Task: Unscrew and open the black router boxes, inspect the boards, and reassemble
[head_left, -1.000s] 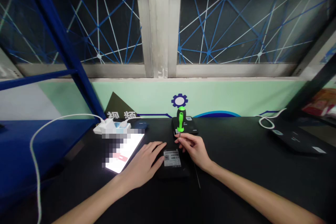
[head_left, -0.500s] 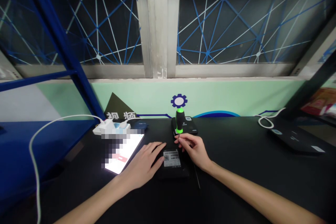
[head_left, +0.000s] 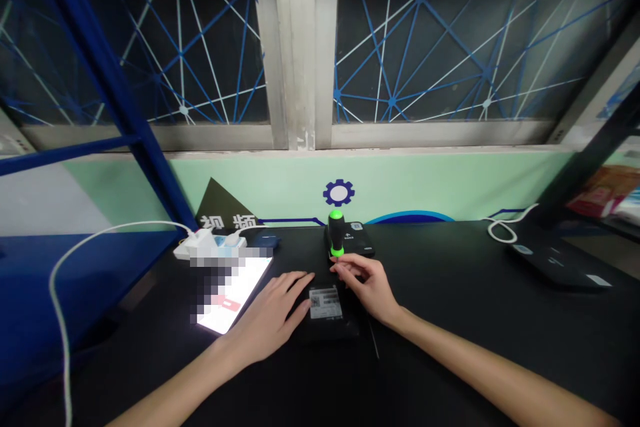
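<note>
A screwdriver (head_left: 337,233) with a black and bright green handle stands nearly upright over the far end of a flat black box (head_left: 333,331). My right hand (head_left: 373,285) is closed, its thumb and fingers pinching the screwdriver's shaft just below the handle. The tip is hidden by my fingers. On the box's top face is a white printed label (head_left: 325,303). My left hand (head_left: 280,310) lies with fingers stretched out along the box's left side, fingertips touching its edge. A thin dark rod (head_left: 374,338) lies to the right of the box.
Behind the screwdriver sits another black box (head_left: 359,237). A lit phone (head_left: 240,293) lies left of my left hand. Farther back stands a white power strip (head_left: 186,248) with plugs and a white cable (head_left: 59,300). A black device (head_left: 557,267) and white cord (head_left: 503,233) lie right.
The screwdriver handle has shifted slightly left and down, with my right fingers still on the shaft. My left hand keeps its place on the box. The whole view has moved a little.
</note>
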Action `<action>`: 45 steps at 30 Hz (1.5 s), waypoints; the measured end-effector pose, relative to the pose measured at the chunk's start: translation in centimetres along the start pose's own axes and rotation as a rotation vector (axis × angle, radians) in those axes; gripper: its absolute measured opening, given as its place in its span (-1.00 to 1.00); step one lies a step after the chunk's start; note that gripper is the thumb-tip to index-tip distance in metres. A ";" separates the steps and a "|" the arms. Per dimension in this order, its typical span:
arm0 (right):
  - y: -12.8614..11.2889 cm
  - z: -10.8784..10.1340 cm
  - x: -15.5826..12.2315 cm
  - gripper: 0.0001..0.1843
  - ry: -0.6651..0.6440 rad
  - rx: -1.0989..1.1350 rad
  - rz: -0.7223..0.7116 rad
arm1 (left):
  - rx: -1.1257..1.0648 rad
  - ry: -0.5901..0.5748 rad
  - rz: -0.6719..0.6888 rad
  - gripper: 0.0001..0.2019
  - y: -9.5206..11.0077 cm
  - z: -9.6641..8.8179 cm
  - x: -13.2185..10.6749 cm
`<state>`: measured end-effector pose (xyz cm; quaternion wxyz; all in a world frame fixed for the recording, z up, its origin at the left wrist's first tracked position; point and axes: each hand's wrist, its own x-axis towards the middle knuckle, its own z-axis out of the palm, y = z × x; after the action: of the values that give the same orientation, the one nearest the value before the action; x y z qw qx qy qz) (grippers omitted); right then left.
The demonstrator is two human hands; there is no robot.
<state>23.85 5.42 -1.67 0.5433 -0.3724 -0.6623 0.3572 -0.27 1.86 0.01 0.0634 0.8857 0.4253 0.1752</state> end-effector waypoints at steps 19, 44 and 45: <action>-0.4 0.0 0.0 -0.81 0.016 -0.004 -0.030 | -0.012 -0.026 -0.004 -0.56 0.0 -0.2 0.0; -0.3 0.0 0.2 -0.78 0.001 -0.026 -0.037 | -0.006 -0.031 -0.008 -0.55 -0.1 -0.1 -0.1; -0.2 0.0 0.2 -0.78 -0.005 -0.032 -0.036 | -0.005 -0.025 -0.004 -0.55 -0.1 -0.1 -0.1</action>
<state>23.80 5.47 -1.36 0.5419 -0.3681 -0.6759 0.3375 -0.48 1.87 0.09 0.0714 0.8868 0.4258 0.1649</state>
